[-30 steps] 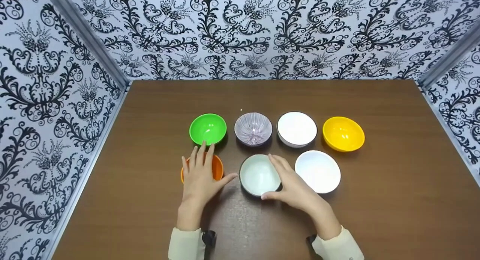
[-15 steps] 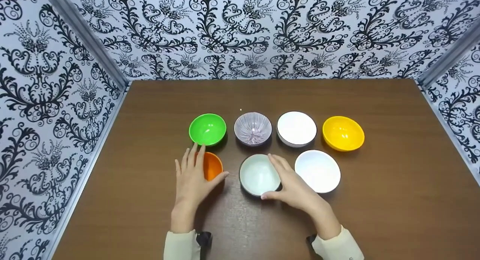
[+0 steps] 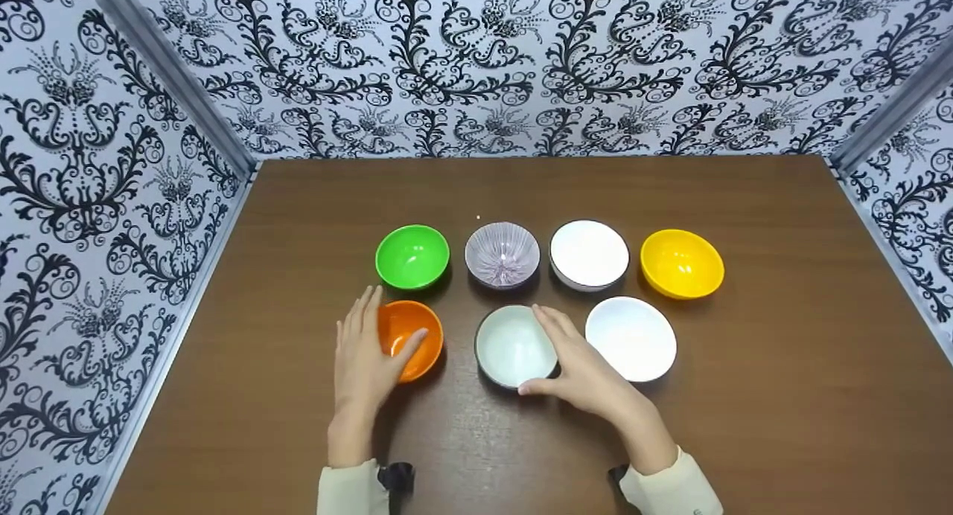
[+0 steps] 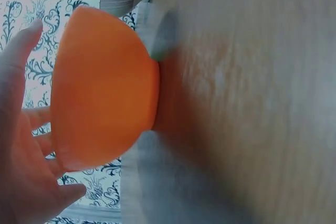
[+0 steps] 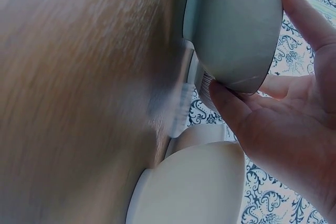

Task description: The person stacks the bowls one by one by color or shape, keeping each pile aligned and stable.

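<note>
My left hand (image 3: 365, 359) is at the left side of the orange bowl (image 3: 417, 351), fingers fairly straight along its left rim and thumb over its inside. The left wrist view shows the thumb apart from the rim, fingers behind the orange bowl (image 4: 105, 93). With my right hand (image 3: 584, 366) I hold the pale grey-green bowl (image 3: 514, 347) by its right side, thumb at the near rim and fingers at the far rim. In the right wrist view its grey outer wall (image 5: 236, 30) shows between thumb and fingers. Both bowls stand upright on the table.
A white bowl (image 3: 631, 340) sits just right of my right hand. Behind stands a row: green bowl (image 3: 413, 256), purple-striped bowl (image 3: 502, 254), dark-rimmed white bowl (image 3: 590, 254) and yellow bowl (image 3: 681, 263). Patterned walls (image 3: 476, 68) enclose the brown table (image 3: 782, 388).
My left hand has moved left, from over the orange bowl to its left side, uncovering more of its inside. My right hand and the bowls have stayed in place.
</note>
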`<state>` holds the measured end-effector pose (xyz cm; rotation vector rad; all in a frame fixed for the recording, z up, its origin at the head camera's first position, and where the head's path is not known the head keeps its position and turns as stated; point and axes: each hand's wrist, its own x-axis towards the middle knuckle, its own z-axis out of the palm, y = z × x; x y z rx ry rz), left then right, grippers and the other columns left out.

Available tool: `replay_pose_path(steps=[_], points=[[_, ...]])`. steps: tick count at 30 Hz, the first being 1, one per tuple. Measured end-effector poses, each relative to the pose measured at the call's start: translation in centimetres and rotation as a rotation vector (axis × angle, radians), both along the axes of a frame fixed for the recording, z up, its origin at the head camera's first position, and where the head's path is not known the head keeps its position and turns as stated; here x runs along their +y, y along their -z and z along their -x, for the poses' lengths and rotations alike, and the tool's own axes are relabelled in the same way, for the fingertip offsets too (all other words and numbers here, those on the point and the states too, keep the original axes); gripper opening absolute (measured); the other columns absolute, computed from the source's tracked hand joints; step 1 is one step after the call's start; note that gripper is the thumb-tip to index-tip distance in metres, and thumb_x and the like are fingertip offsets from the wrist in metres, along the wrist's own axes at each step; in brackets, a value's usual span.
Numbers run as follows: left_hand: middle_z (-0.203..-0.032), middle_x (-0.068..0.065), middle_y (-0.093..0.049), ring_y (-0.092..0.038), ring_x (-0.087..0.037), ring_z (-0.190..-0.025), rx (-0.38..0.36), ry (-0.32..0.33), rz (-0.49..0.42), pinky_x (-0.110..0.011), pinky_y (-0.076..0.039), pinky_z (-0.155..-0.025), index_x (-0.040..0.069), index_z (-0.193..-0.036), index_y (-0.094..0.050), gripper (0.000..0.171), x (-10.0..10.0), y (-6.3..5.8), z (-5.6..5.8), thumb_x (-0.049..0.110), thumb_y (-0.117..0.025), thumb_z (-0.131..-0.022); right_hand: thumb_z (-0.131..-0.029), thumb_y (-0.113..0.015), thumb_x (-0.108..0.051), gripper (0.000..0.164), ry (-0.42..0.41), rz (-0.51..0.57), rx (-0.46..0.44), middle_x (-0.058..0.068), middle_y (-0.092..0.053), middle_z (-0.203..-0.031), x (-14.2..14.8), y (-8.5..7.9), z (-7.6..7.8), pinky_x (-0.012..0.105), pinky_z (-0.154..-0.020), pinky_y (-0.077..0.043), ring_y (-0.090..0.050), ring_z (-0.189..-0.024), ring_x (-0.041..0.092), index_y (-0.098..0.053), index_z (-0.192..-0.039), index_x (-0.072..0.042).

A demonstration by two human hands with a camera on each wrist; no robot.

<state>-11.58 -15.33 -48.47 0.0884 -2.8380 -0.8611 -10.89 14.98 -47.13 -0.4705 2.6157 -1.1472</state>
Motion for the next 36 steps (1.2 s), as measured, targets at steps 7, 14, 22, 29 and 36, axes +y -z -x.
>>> replay_pose_path(steps=[7,14,22,29,36], points=[[-0.162,-0.008,-0.032,-0.030,-0.032,-0.149,-0.053,-0.061,-0.207,-0.055,-0.028,-0.122,0.014,-0.157,-0.031,0.085,-0.8,0.4,-0.3,0.053,-0.067,-0.090,-0.074,-0.088,-0.038,0.111,0.001,0.005,-0.001,0.015,-0.026,-0.163,0.0,0.1,0.1,0.053,-0.120,-0.032,-0.034,-0.147,0.032,-0.023,-0.158,-0.005],[-0.158,-0.014,-0.038,-0.039,-0.034,-0.144,-0.005,-0.114,-0.447,-0.053,-0.028,-0.122,0.010,-0.154,-0.035,0.069,-1.1,1.0,-0.4,0.038,-0.063,-0.097,-0.074,-0.087,-0.037,0.111,0.007,-0.002,0.005,0.016,-0.026,-0.163,0.0,0.0,0.0,0.053,-0.120,-0.032,-0.034,-0.147,0.033,-0.023,-0.158,-0.004],[-0.154,-0.023,-0.042,-0.039,-0.037,-0.144,0.041,-0.169,-0.777,-0.050,-0.027,-0.124,-0.001,-0.150,-0.037,0.052,-1.2,1.4,-0.6,0.020,-0.050,-0.104,-0.075,-0.086,-0.039,0.111,0.004,0.004,-0.024,0.016,-0.024,-0.163,0.0,-0.1,0.0,0.056,-0.121,-0.030,-0.032,-0.149,0.034,-0.022,-0.159,-0.006],[-0.154,-0.027,-0.037,-0.032,-0.039,-0.147,-0.016,-0.181,-0.860,-0.051,-0.021,-0.126,-0.005,-0.152,-0.031,0.054,-1.4,1.1,-0.7,0.027,-0.036,-0.108,-0.075,-0.087,-0.039,0.111,0.006,0.004,-0.023,0.016,-0.025,-0.163,0.1,0.0,0.0,0.056,-0.121,-0.030,-0.032,-0.148,0.034,-0.022,-0.159,-0.006],[-0.159,-0.026,-0.031,-0.027,-0.037,-0.150,-0.096,-0.164,-0.904,-0.051,-0.020,-0.126,-0.005,-0.154,-0.025,0.060,-1.7,1.0,-1.0,0.034,-0.030,-0.109,-0.075,-0.087,-0.038,0.111,0.004,0.008,-0.016,0.016,-0.025,-0.163,0.0,0.0,0.0,0.056,-0.120,-0.031,-0.033,-0.148,0.034,-0.022,-0.158,-0.005]])
